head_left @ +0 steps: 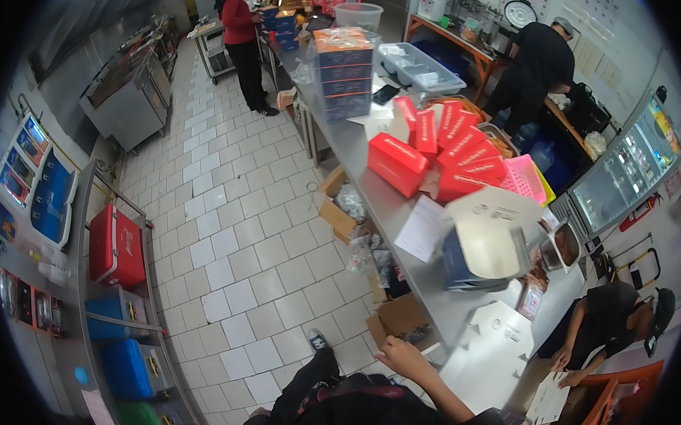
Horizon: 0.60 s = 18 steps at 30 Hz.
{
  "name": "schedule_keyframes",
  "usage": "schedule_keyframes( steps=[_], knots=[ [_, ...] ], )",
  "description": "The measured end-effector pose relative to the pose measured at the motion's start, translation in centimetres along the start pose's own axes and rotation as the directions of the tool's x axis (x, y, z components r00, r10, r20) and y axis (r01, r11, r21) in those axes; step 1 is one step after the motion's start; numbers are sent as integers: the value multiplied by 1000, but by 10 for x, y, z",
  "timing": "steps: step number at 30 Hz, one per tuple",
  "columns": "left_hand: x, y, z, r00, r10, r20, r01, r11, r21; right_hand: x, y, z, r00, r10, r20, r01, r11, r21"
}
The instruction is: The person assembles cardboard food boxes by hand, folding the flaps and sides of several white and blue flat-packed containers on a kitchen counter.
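My right hand (402,357) is held low beside the steel table (415,264), over an open cardboard carton (400,316) on the floor. Its fingers are loosely bent and apart, and nothing shows in them. Of my left hand (259,412), only a small patch shows next to my dark clothing; its fingers are hidden. On the table to the right lies an unfolded white box blank (489,341). Behind it stand folded white and dark blue food boxes (484,240). A white sheet of paper (422,228) lies beside them, with red boxes (398,164) heaped farther back.
One co-worker (622,314) handles a flat white box at the lower right; others stand at the back (541,63) and far aisle (238,34). Wrapped blue boxes (346,72) are stacked on the table. A red cooler (118,245) sits on the left shelf; tiled floor (239,240) runs between.
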State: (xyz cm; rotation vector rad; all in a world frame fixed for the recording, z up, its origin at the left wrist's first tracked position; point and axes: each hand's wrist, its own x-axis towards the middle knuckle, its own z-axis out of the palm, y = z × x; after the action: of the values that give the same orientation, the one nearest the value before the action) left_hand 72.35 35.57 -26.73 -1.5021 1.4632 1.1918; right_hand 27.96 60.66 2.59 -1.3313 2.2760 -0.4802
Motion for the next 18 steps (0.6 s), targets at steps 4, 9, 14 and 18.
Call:
schedule_keyframes(
  steps=[4,9,14,18],
  knots=[
    [51,48,-63,876,474,89,-480,833,275,80,-23,16,996,70,49,-72,996,55],
    [124,220,-162,884,466,33,-455,875,-163,194,-58,-15,999,-31,12,27,964,266],
    [56,507,-275,722,690,-43,-621,619,-481,316,3,-56,990,-52,-130,85,961,262],
    [51,607,-352,561,816,-143,-753,430,-498,438,28,-111,975,74,-211,-43,988,148]
  ],
)
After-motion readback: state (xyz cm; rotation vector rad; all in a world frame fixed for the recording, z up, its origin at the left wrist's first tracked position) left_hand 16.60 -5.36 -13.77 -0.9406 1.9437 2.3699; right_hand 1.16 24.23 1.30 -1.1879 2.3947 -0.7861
